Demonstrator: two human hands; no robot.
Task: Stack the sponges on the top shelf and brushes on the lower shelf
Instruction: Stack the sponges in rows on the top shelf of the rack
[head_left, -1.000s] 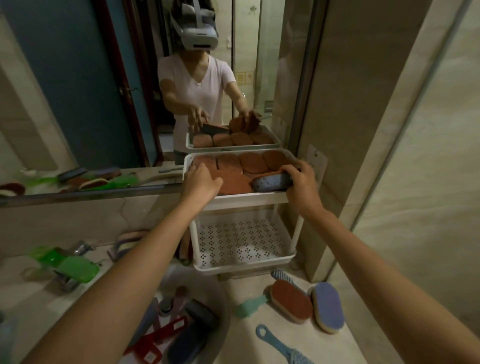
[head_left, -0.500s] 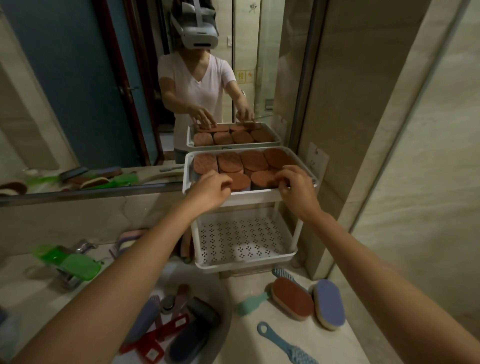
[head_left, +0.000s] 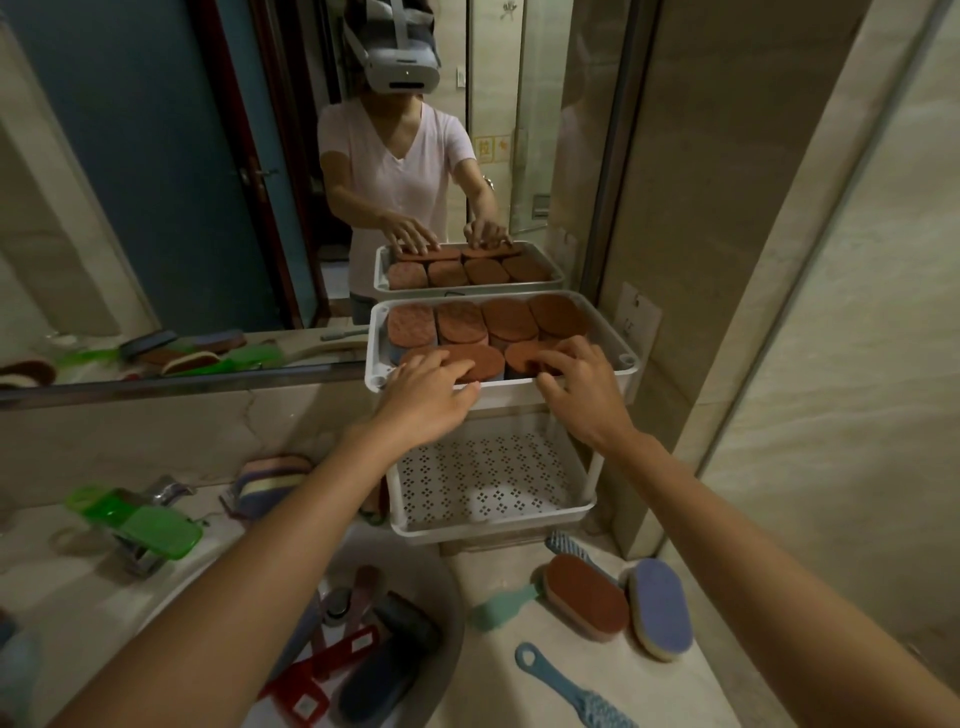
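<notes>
A person's two bare hands reach to a white plastic two-tier rack (head_left: 597, 470) that stands on a pale stone counter (head_left: 483, 691) against a mirror. The rack's top shelf (head_left: 623, 364), at far centre, is packed with oval red-brown sponges (head_left: 509, 319), four in the far row and two in the near row.

The left hand (head_left: 431, 387) lies flat, fingers spread, on the near left sponge (head_left: 480, 358). The right hand (head_left: 579, 387) is close beside it but apart, with bent fingertips resting on the near right sponge (head_left: 522, 353). Neither hand grips anything.

Below, the perforated lower shelf (head_left: 493, 522) shows its patterned floor. On the counter at near right lie a loose red-brown sponge (head_left: 587, 595), a blue-topped sponge (head_left: 660, 605), a teal brush handle (head_left: 501, 608) and a blue plastic brush (head_left: 566, 686). What look like more brushes sit in the white basin (head_left: 441, 597) at near left.

The step in hand seems to be settling the near row level. Light, even downward pressure would do it best, nudging each sponge snug against its neighbours and inside the rim so later layers sit flat. Pressing hard on the near edge might tip the light rack forward.
</notes>
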